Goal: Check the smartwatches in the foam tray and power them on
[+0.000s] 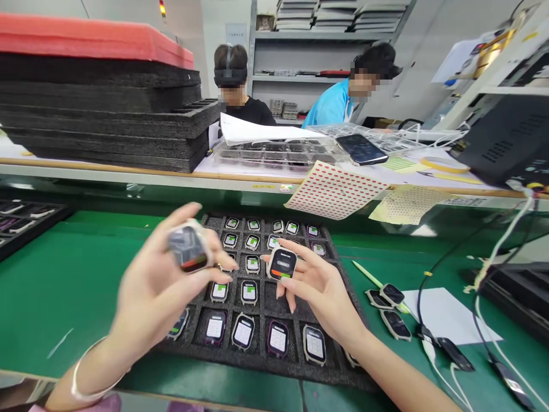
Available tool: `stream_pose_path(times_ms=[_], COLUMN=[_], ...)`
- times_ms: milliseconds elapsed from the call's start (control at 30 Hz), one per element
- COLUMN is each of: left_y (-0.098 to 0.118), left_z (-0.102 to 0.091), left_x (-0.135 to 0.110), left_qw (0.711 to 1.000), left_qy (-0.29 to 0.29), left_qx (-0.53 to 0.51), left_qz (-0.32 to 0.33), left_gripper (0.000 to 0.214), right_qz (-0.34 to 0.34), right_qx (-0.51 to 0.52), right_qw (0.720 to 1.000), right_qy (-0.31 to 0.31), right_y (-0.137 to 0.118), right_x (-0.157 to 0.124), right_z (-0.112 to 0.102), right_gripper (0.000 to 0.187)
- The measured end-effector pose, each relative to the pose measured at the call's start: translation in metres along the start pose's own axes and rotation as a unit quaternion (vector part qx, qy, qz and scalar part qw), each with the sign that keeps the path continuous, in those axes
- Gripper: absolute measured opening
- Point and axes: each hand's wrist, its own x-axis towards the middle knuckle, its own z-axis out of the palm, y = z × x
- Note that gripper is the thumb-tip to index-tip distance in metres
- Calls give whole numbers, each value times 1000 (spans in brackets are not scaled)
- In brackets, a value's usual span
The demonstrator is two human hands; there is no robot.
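My left hand [158, 269] holds a smartwatch body [187, 247] without a strap, its face turned towards me and blurred by motion. In my right hand [317, 286] is a second smartwatch body [282, 263], gripped by its edges between thumb and fingers, its screen lit with a dialog and an orange and green strip. Both hands hover over a black foam tray [223, 359]. Its compartments hold rows of watch bodies, many with lit white and green screens, such as a purple-rimmed watch [278, 339] in the front row. My right hand hides some compartments.
Several loose watches [395, 324], a green pen [366, 273], white paper [446, 315] and cables [433, 269] lie at the right. Another tray [55, 213] stands at far left. Foam trays [107, 114] are stacked on the shelf, beside a phone [361, 150]. Two people sit beyond.
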Motion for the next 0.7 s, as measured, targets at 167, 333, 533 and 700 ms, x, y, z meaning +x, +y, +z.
stream_pose_path(times_ms=[167,333,533,700], left_y=[-54,-73,-69,-72], left_z=[7,7,8,8], left_x=[18,18,15,18], left_qw=[986,974,972,973], left_qy=[-85,-136,-144,-143], left_qx=[-39,-52,-36,-21], left_qz=[-135,-173,-180,-178], left_gripper=[52,59,52,53], right_qz=[-5,-15,-12,-4], right_qx=[-18,-84,-113,-97], right_qw=[1000,996,992,994], right_qy=[-6,32,53,47], right_y=[5,10,10,9], right_x=[5,6,6,6], right_z=[-6,-9,-9,-10], right_gripper=[45,29,24,26])
